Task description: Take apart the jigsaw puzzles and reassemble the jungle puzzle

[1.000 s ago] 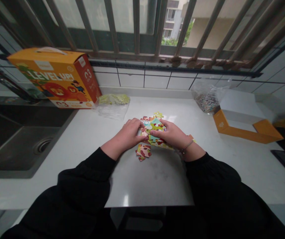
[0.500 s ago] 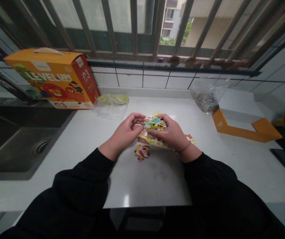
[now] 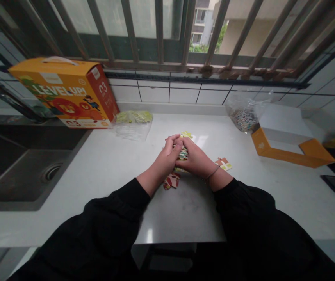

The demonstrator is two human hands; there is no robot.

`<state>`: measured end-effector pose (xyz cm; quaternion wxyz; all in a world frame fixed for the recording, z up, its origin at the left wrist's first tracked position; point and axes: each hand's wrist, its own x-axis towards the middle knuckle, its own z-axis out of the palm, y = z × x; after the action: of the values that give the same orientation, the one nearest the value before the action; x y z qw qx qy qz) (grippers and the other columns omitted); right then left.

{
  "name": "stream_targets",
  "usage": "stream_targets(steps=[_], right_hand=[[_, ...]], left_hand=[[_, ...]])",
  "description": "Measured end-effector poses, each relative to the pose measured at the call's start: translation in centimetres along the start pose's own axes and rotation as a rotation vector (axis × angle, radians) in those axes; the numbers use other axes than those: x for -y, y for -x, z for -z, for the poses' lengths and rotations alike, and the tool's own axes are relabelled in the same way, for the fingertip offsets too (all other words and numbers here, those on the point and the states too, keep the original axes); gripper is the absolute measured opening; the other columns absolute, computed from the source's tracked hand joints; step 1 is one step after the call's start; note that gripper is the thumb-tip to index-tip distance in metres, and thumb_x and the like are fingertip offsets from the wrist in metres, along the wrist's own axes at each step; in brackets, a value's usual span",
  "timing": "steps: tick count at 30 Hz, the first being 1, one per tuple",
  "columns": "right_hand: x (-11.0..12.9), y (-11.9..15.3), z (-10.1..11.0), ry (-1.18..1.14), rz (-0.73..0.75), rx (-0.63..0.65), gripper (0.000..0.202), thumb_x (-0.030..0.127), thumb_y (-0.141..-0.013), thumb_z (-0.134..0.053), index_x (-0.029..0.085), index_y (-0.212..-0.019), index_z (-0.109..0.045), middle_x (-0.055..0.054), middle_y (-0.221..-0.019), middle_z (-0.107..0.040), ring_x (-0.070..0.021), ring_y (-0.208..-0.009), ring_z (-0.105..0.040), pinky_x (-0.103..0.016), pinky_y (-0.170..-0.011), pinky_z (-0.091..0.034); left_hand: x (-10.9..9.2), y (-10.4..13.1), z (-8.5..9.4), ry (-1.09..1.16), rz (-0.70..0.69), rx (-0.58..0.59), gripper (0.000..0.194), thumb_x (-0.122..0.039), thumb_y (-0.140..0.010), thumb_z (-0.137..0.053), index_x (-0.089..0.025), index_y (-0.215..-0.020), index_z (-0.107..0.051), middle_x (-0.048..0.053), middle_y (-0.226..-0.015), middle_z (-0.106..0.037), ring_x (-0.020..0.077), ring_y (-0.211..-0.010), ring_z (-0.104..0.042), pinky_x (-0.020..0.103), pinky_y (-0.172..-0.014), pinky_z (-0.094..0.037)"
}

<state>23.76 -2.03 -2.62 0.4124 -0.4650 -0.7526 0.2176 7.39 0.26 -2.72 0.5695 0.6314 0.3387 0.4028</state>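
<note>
My left hand (image 3: 169,154) and my right hand (image 3: 195,156) are closed together around a stack of puzzle pieces (image 3: 182,153). The pieces' pale edges show between my palms, while most of their printed faces are hidden. Just below my hands, a red and pink puzzle piece (image 3: 171,181) lies on the white counter (image 3: 182,218). Beyond my fingers a yellow-green puzzle piece (image 3: 186,134) shows in part. A brown and yellow puzzle piece (image 3: 223,163) lies beside my right wrist.
An orange "LEVEL UP!" box (image 3: 68,95) stands back left, next to a clear plastic bag (image 3: 134,124) with something green. At right are a plastic bag of small pieces (image 3: 244,117) and an open orange-and-white box (image 3: 292,150). A dark sink (image 3: 18,168) lies left.
My left hand has moved right and closed against the stack opposite my right hand. The pieces, spread with their faces showing before, are now gathered edge-on between both hands.
</note>
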Motion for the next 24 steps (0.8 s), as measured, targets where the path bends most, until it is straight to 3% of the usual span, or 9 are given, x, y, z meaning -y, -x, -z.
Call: stream_targets(steps=[4,9,14,16,18,21,24], right_hand=[[0.4,0.1,0.8,0.033,-0.024,0.02,0.054,0.031,-0.085,-0.09,0.028,-0.132,-0.066,-0.01,-0.138,-0.071,-0.0318,-0.13,-0.067,-0.052,-0.112,-0.053],[0.3,0.4,2.9,0.106,-0.095,-0.208,0.052,0.038,-0.083,-0.093,0.026,-0.126,-0.068,-0.009,-0.124,-0.074,-0.0305,-0.115,-0.071,-0.049,-0.105,-0.057],[-1.0,0.5,4.6,0.177,-0.19,-0.45,0.051,0.045,-0.083,-0.091,0.025,-0.124,-0.067,-0.01,-0.123,-0.074,-0.0304,-0.109,-0.071,-0.051,-0.103,-0.058],[-1.6,0.6,4.7,0.199,-0.241,-0.42,0.052,0.045,-0.082,-0.09,0.024,-0.123,-0.067,-0.011,-0.122,-0.074,-0.0305,-0.107,-0.072,-0.05,-0.101,-0.058],[-2.1,0.6,4.6,0.21,-0.3,-0.304,0.054,0.042,-0.08,-0.09,0.023,-0.124,-0.066,-0.011,-0.119,-0.075,-0.0306,-0.105,-0.072,-0.05,-0.098,-0.059],[-2.5,0.7,4.4,0.213,-0.366,-0.16,0.059,0.04,-0.079,-0.089,0.024,-0.13,-0.064,-0.01,-0.119,-0.077,-0.0308,-0.105,-0.074,-0.049,-0.098,-0.059],[-2.5,0.8,4.4,0.213,-0.398,-0.193,0.069,0.044,-0.077,-0.09,0.024,-0.137,-0.062,-0.013,-0.125,-0.076,-0.0327,-0.11,-0.074,-0.051,-0.101,-0.059]], left_hand=[[-0.4,-0.1,0.9,-0.116,-0.057,-0.046,0.06,-0.064,-0.112,-0.04,-0.021,-0.153,-0.05,0.017,-0.158,-0.06,0.0305,-0.148,-0.059,0.049,-0.127,-0.045],[-0.6,-0.9,3.8,-0.679,-0.233,-0.128,0.045,-0.043,-0.11,-0.048,-0.015,-0.144,-0.06,0.019,-0.15,-0.065,0.0317,-0.145,-0.058,0.054,-0.128,-0.042],[0.2,-1.3,4.8,-0.962,-0.236,0.038,0.043,-0.027,-0.108,-0.048,-0.012,-0.145,-0.064,0.02,-0.157,-0.063,0.032,-0.15,-0.054,0.053,-0.131,-0.039],[0.2,-1.2,4.7,-1.036,-0.246,0.138,0.041,-0.026,-0.107,-0.051,-0.013,-0.143,-0.067,0.019,-0.157,-0.063,0.0329,-0.149,-0.056,0.053,-0.129,-0.04],[0.1,-1.0,4.6,-1.092,-0.26,0.191,0.036,-0.026,-0.106,-0.055,-0.014,-0.136,-0.071,0.019,-0.154,-0.065,0.0335,-0.146,-0.058,0.052,-0.128,-0.042],[-0.7,-0.8,4.6,-1.134,-0.26,0.186,0.026,-0.028,-0.106,-0.058,-0.017,-0.121,-0.075,0.017,-0.143,-0.069,0.0324,-0.136,-0.063,0.049,-0.121,-0.047],[-1.5,-0.7,4.8,-1.167,-0.21,0.157,0.02,-0.034,-0.104,-0.063,-0.019,-0.107,-0.075,0.015,-0.127,-0.071,0.032,-0.119,-0.065,0.048,-0.109,-0.053]])
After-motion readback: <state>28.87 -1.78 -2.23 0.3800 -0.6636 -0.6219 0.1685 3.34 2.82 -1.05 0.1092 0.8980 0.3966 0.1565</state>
